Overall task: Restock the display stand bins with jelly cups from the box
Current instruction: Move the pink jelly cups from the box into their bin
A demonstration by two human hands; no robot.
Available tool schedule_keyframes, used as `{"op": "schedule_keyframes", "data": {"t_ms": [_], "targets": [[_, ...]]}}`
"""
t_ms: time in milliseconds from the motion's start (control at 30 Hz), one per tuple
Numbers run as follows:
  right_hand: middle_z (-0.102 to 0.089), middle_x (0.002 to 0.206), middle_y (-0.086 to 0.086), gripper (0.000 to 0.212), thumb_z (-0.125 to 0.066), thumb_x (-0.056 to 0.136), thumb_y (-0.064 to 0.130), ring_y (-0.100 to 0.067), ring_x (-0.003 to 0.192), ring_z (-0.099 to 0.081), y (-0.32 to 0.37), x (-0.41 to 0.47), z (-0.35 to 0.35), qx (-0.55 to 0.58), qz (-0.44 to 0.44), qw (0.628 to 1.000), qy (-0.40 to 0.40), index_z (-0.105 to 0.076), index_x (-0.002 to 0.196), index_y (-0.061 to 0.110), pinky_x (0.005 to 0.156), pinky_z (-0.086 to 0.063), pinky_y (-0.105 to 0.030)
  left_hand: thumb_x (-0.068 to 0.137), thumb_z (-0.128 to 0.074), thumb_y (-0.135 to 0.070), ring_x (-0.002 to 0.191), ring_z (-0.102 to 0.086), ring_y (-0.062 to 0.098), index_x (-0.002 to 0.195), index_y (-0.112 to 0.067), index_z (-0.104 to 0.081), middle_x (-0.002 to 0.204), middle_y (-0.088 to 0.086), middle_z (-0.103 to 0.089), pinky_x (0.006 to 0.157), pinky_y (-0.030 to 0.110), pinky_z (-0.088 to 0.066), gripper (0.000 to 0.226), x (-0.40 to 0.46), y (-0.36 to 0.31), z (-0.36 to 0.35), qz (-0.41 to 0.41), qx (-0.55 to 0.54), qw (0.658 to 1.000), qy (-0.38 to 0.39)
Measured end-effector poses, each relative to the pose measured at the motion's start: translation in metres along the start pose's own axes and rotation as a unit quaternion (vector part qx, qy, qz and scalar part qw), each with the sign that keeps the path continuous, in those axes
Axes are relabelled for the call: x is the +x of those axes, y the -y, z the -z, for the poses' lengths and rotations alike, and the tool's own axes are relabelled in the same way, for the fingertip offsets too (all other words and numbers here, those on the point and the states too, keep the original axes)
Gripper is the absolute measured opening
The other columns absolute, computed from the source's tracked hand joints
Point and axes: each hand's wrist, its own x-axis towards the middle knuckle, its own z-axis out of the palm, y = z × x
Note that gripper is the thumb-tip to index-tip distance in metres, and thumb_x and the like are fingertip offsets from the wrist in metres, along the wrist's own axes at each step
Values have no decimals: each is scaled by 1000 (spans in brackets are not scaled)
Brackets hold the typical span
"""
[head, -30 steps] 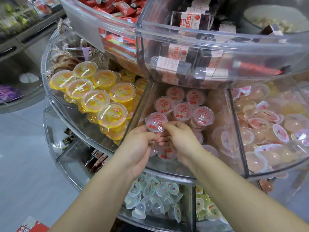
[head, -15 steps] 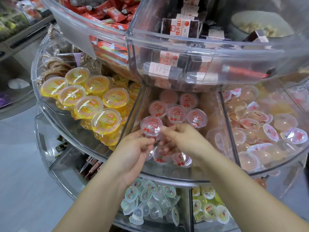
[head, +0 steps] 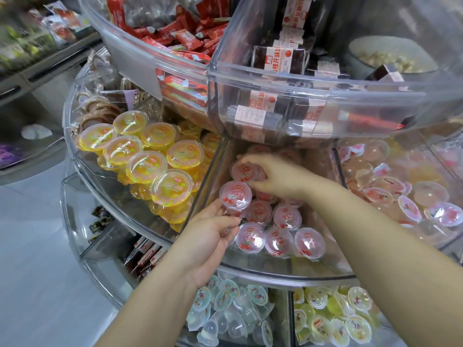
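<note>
Jelly cup [head: 242, 171] half behind right hand [head: 278, 179]

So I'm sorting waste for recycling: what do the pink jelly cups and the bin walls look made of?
The pink jelly cup in the left hand looks like thin clear plastic, glossy, with a printed film lid; highlights glint on top. The bin wall looks like thick, rigid, clear plastic, perhaps acrylic: contents show through and its edges shine.

Glossy clear plastic bins [head: 283, 272], shiny film-lidded jelly cups [head: 235, 195]
</note>
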Motion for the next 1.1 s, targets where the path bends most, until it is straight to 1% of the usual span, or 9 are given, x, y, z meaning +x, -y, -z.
{"op": "schedule_keyframes", "data": {"t_ms": [133, 300, 400, 533, 633, 733, 900, 967, 1100], "targets": [[-55, 118, -3, 42, -76, 73, 17, -16, 110, -53, 0, 3, -3, 13, 18, 998, -53, -60, 112, 13, 94, -38, -23, 87, -49, 10, 113, -56, 10, 137, -14, -44, 123, 1, -62, 88, 24, -46, 56, 0, 0, 1, 1, 8, 1000, 1], [-48, 135, -7, 45, -75, 74, 17, -18, 125, -44, -2, 3, -4, -5, 26, 999, -43, -60, 117, 14, 95, -26, -12, 87, -46, 11, 104, -63, 7, 117, -16, -58, 108, -4, -71, 85, 23, -47, 42, -4, -2, -1, -10, 33, 999, 12], [-56, 124, -3, 46, -77, 72, 21, -19, 116, -50, -2, 4, -4, -5, 11, 999, -48, -60, 115, 15, 91, -32, -16, 88, -51, 5, 98, -64, -3, 102, -25, -58, 98, -17, -72, 89, 23, -43, 34, -13, -2, 1, -29, 99, 994, 32], [-53, 118, -6, 51, -80, 68, 25, -22, 112, -50, 2, 5, -5, -18, 6, 998, -55, -59, 113, 13, 98, -38, -32, 72, -62, -18, 125, -45, 4, 116, -37, -48, 123, -21, -52, 112, 35, -29, 50, -27, -1, 6, -53, 149, 987, 28], [-51, 129, -3, 59, -77, 71, 25, -18, 120, -47, -1, 2, -1, -7, 19, 999, -27, -54, 124, 16, 105, -36, -32, 84, -61, -6, 122, -46, 2, 113, -38, -48, 113, -25, -52, 111, 33, -31, 45, -27, -1, 7, -47, 133, 990, 20], [-53, 131, -2, 57, -74, 74, 24, -18, 122, -47, -2, 2, 2, -12, 19, 1000, -15, -53, 126, 17, 105, -36, -34, 89, -52, 1, 122, -48, 3, 125, -27, -49, 124, -17, -53, 106, 28, -37, 46, -25, -2, 6, -31, 113, 993, 24], [-51, 130, -4, 60, -77, 72, 21, -18, 121, -48, 2, 2, 4, -8, 18, 1000, -14, -53, 126, 16, 104, -36, -30, 89, -53, 1, 124, -48, 9, 141, -13, -35, 138, -5, -46, 99, 26, -42, 57, -26, -5, 6, -23, 95, 995, 7], [-45, 137, 0, 65, -75, 73, 18, -14, 123, -45, 2, -5, 8, 8, 7, 1000, -1, -48, 132, 20, 104, -33, -22, 88, -53, 1, 127, -46, 13, 145, -10, -28, 145, 1, -41, 101, 29, -41, 63, -25, -7, 6, -16, 78, 997, 1], [-46, 137, 5, 54, -63, 82, 15, -8, 106, -54, 6, -40, 15, 16, -37, 999, -28, -47, 132, 29, 86, -38, -13, 86, -53, 1, 123, -50, 15, 143, -8, -31, 135, 0, -51, 103, 31, -41, 62, -28, -8, 4, -25, 50, 998, 1]]}}
